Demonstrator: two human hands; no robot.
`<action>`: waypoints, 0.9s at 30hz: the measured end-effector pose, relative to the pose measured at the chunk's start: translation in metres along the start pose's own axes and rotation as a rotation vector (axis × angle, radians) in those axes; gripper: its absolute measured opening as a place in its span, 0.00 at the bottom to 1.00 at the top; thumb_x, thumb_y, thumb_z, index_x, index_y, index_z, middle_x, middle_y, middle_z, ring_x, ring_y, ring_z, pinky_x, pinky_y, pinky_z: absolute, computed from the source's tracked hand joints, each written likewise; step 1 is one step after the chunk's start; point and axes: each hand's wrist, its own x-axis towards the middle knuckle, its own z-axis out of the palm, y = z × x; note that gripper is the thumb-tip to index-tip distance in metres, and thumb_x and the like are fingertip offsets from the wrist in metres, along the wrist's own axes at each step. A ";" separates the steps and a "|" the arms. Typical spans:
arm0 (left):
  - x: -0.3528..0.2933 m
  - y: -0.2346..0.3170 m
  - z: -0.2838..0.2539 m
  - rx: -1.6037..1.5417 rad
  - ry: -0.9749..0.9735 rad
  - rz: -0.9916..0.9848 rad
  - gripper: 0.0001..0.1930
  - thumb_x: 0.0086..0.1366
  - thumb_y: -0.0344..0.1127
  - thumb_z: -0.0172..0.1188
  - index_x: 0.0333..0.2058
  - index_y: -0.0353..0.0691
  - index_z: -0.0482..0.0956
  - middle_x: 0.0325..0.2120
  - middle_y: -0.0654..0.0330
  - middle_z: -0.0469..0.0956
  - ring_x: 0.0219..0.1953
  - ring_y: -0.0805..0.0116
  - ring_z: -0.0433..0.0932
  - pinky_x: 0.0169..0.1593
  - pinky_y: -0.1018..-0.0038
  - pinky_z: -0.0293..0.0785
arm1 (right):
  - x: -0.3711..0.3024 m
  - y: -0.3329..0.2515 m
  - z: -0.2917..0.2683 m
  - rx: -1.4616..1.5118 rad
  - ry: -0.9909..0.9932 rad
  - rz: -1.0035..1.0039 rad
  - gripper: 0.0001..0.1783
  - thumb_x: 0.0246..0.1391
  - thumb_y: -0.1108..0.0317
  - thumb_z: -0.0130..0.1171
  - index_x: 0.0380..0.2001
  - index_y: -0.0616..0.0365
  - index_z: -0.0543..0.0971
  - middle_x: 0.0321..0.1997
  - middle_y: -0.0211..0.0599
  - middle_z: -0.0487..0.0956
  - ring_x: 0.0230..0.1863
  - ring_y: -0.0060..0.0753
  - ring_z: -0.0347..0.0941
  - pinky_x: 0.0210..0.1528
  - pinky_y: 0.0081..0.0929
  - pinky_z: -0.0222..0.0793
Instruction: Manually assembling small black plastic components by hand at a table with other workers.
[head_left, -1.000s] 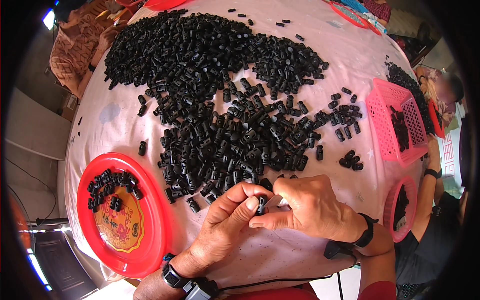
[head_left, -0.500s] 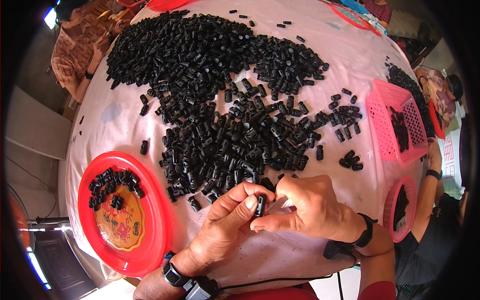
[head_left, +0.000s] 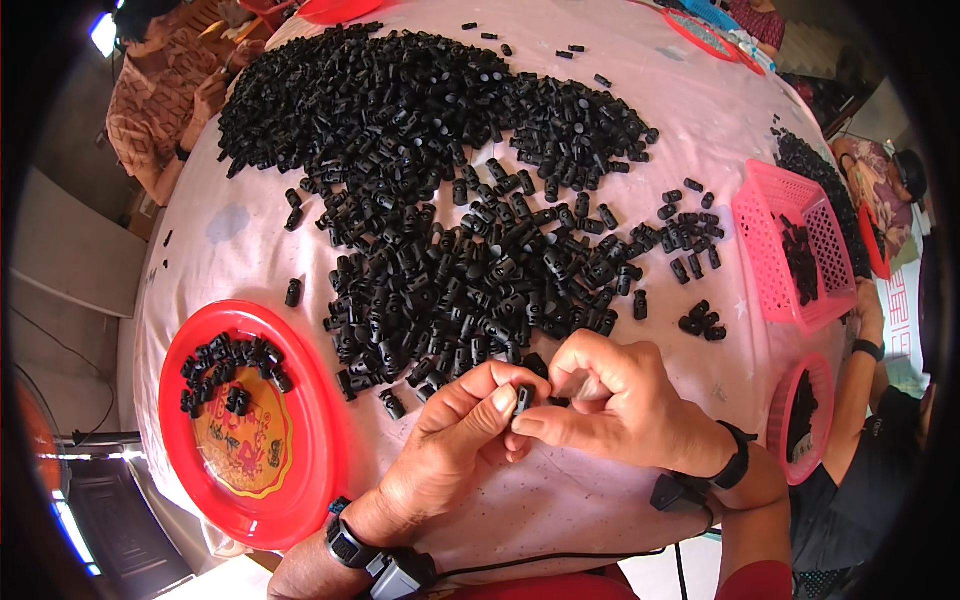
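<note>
Close to the table's near edge, my left hand [head_left: 455, 425] pinches a small black plastic cord lock [head_left: 523, 399] between thumb and forefinger. My right hand [head_left: 645, 415] meets it from the other side, its thumb tip against the lower end of the cord lock. The right forefinger is bent over, and a dark bit shows between it and the thumb, too small to name. Just beyond the hands spreads a big heap of loose black cord locks [head_left: 450, 275]. To the left, a round red tray [head_left: 310, 470] carries several of them along its far side.
At the right stand a pink perforated basket [head_left: 765, 205] and a smaller pink round basket [head_left: 826, 400], both with black pieces inside. A black cable [head_left: 560, 556] runs along the near edge. People sit at the left [head_left: 150, 125] and right [head_left: 850, 460] of the cloth-covered table [head_left: 250, 265].
My right hand has shifted slightly left and up; its thumb now reaches the cord lock and its forefinger curls in more. The left hand keeps its hold.
</note>
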 end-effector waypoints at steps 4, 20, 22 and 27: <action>-0.001 -0.001 0.004 0.061 0.030 0.046 0.12 0.72 0.39 0.50 0.48 0.39 0.73 0.31 0.68 0.71 0.31 0.79 0.66 0.38 0.82 0.64 | -0.001 0.000 0.005 -0.023 0.122 -0.149 0.15 0.55 0.61 0.65 0.26 0.60 0.73 0.20 0.37 0.80 0.15 0.24 0.76 0.17 0.22 0.67; -0.110 0.074 -0.019 0.795 0.791 0.757 0.07 0.68 0.32 0.55 0.42 0.38 0.76 0.28 0.68 0.74 0.27 0.83 0.68 0.30 0.86 0.64 | -0.002 0.013 -0.024 -0.557 0.056 -0.329 0.19 0.48 0.54 0.68 0.28 0.60 0.76 0.19 0.44 0.79 0.21 0.49 0.76 0.22 0.38 0.69; -0.111 0.077 -0.034 0.863 0.790 0.715 0.11 0.67 0.31 0.57 0.47 0.36 0.75 0.30 0.67 0.73 0.28 0.84 0.69 0.32 0.86 0.66 | -0.004 0.016 -0.015 -0.550 0.019 -0.312 0.20 0.49 0.53 0.67 0.31 0.59 0.76 0.20 0.43 0.79 0.22 0.49 0.77 0.23 0.39 0.69; -0.119 0.072 -0.035 1.171 0.882 0.798 0.22 0.65 0.27 0.58 0.58 0.35 0.68 0.33 0.66 0.72 0.29 0.84 0.69 0.31 0.85 0.64 | -0.005 0.012 0.001 -0.607 0.039 -0.310 0.12 0.49 0.64 0.63 0.30 0.60 0.73 0.15 0.45 0.76 0.20 0.49 0.77 0.23 0.42 0.71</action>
